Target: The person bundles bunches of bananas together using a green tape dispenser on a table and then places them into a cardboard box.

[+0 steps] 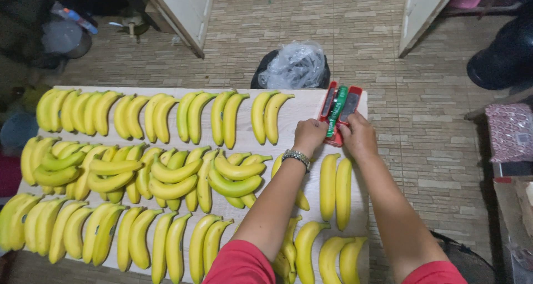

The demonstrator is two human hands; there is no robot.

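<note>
**Both hands on red-and-green tool at table's far right corner**

Red sleeves (244, 264) sit closest to the lens at 6 o'clock, forearms running up toward 1 o'clock.

From 9 o'clock: bananas (139, 173) cover the table (302, 109) in three rows. The far row lies in neat pairs, the middle row is heaped in loose bunches, and the near row lies in pairs again. At 5 o'clock, more pairs (336, 189) lie just beside the forearms.

Left hand (309, 135), with a wristwatch (295, 157), is curled shut on the near left edge of the tool (338, 111), a flat red device with a green strip down its middle. Right hand (360, 135) closes on its near right edge. Fingertips are hidden under the knuckles. The tool rests at the table's right edge, at about 1 o'clock, clear of the fruit.

Judgement: the tool sits close to the edge, so the two-handed grip should stay even, with the body kept flat on the table.

At 12 o'clock on the tiled floor (311, 18), a dark bin with a plastic bag (294, 65).
</note>
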